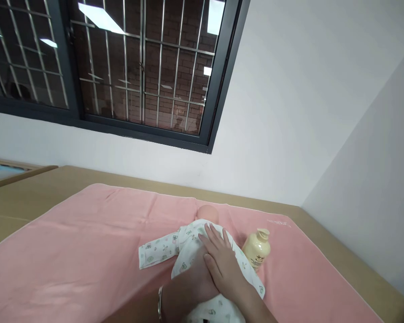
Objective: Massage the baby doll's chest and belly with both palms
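A baby doll (208, 213) lies on a pink mat (97, 233), its smooth round head pointing toward the wall. It wears a white long-sleeved baby garment (160, 251) with small printed figures; one sleeve stretches out to the left. My left hand (200, 273), with a bracelet at the wrist, rests on the front of the garment, its fingers mostly hidden. Over it lies my right hand (224, 262), flat with fingers extended and slightly apart. Close by on the right is a pale yellow pump bottle (257, 249), leaning a little.
The mat covers most of a tan tabletop (54, 184). Behind it rise a white wall (272, 112) and a dark-framed window (144, 67) with metal bars. A second wall (373, 179) stands at the right. Part of a wood-edged container (6, 172) shows at far left.
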`<state>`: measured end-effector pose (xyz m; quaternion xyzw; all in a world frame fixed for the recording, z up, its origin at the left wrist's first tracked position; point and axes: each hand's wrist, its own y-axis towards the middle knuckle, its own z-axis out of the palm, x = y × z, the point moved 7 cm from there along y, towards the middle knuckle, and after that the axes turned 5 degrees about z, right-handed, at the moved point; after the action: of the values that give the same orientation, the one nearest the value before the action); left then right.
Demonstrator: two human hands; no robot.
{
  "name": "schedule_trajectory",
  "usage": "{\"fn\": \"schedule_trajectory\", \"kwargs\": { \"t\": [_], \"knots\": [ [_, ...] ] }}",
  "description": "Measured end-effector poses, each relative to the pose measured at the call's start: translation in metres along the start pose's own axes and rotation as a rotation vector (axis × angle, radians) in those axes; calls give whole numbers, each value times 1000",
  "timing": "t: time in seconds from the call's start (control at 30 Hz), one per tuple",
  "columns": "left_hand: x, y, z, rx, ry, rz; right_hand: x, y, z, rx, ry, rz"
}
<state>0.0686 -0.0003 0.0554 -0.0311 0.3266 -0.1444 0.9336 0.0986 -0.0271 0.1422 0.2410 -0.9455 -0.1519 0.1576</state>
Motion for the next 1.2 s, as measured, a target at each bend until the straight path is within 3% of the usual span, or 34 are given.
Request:
{"fn": "schedule_trajectory", "kwargs": {
  "t": [0.13,0.23,0.33,0.5,0.6,0.73,0.97,1.03,1.2],
  "knots": [
    [-48,30,11,145,-79,-148,-15,2,30,-39,22,77],
    [-104,50,-2,59,-145,30,-13,0,47,7,50,58],
    [-127,58,-14,21,-91,188,-26,5,51,46,50,147],
    [-91,55,-28,-63,400,343,-63,12,53,14,41,435],
    [-74,50,-29,-73,582,467,-55,5,64,57,-26,410],
    [-70,47,-37,-117,626,521,-37,-5,73,114,-42,217],
    [-70,37,-43,-177,625,566,-79,22,57,62,-48,478],
    [-70,36,-45,-195,569,575,-70,26,58,61,-86,441],
    [-70,38,-49,-202,594,617,-40,-2,67,46,-32,100]
  ]
}}
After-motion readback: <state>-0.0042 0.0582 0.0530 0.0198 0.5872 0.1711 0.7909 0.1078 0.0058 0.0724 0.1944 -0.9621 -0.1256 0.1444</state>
